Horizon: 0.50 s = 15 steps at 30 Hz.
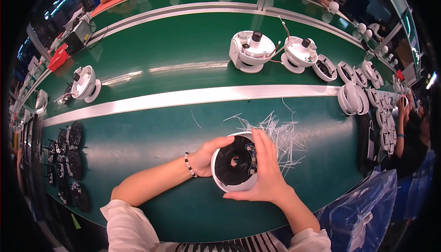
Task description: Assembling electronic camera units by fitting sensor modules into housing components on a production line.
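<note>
Between my two hands is a round white housing point(219, 184) with a black disc-shaped part point(226, 162) set in its open face. The disc has a hole at its centre, and a small circuit board point(251, 153) shows at its right side. My left hand point(204, 158) grips the housing from the left, its thumb over the upper rim. My right hand point(266, 171) wraps the right side, fingers along the top right and thumb along the lower rim. Beyond the right hand lies a loose heap of thin white strips point(282, 137).
Several black round parts point(69, 160) lie at the left. Two white camera bodies point(252, 50) point(299, 52) stand on the green conveyor point(174, 45), another point(85, 84) farther left. White shells point(353, 98) stack at right, beside a black case point(366, 142) and a plastic-lined blue bin point(363, 210). Co-workers sit beyond.
</note>
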Each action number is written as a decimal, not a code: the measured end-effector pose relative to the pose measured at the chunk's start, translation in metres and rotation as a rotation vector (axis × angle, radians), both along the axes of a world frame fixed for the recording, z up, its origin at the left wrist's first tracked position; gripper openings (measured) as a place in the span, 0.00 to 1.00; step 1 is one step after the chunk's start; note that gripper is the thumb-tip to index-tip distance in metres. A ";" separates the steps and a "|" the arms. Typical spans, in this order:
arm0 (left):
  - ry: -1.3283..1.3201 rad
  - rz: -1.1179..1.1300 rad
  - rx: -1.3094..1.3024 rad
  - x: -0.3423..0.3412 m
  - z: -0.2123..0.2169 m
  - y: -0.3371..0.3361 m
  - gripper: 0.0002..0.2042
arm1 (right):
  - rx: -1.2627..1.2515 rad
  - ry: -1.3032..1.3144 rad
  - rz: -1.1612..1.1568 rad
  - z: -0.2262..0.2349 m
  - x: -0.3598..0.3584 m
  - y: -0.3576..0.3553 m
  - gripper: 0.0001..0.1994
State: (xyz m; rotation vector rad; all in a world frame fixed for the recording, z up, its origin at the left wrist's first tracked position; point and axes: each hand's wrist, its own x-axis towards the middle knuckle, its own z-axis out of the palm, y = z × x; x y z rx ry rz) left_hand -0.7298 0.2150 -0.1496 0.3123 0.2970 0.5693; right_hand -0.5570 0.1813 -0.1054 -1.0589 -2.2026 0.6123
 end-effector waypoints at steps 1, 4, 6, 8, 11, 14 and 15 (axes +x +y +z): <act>0.020 0.022 -0.020 0.001 0.000 -0.001 0.22 | -0.003 0.003 0.002 -0.002 0.000 0.001 0.58; 0.043 0.115 -0.022 0.004 0.006 -0.001 0.21 | 0.007 0.067 -0.072 -0.013 -0.006 0.004 0.60; 0.055 0.110 -0.017 0.006 0.010 0.000 0.22 | 0.034 0.076 -0.119 -0.013 -0.011 0.003 0.60; 0.085 0.184 -0.057 0.009 0.019 -0.003 0.22 | 0.056 0.092 -0.166 -0.014 -0.012 0.001 0.60; 0.095 0.236 -0.028 0.012 0.014 0.000 0.25 | 0.080 0.076 -0.211 -0.016 -0.010 0.002 0.58; 0.122 0.383 0.012 0.016 0.028 0.014 0.28 | 0.020 0.163 -0.192 -0.016 -0.003 0.010 0.54; 0.144 0.474 0.008 0.015 0.038 0.024 0.25 | 0.035 0.150 -0.203 -0.011 0.004 0.016 0.53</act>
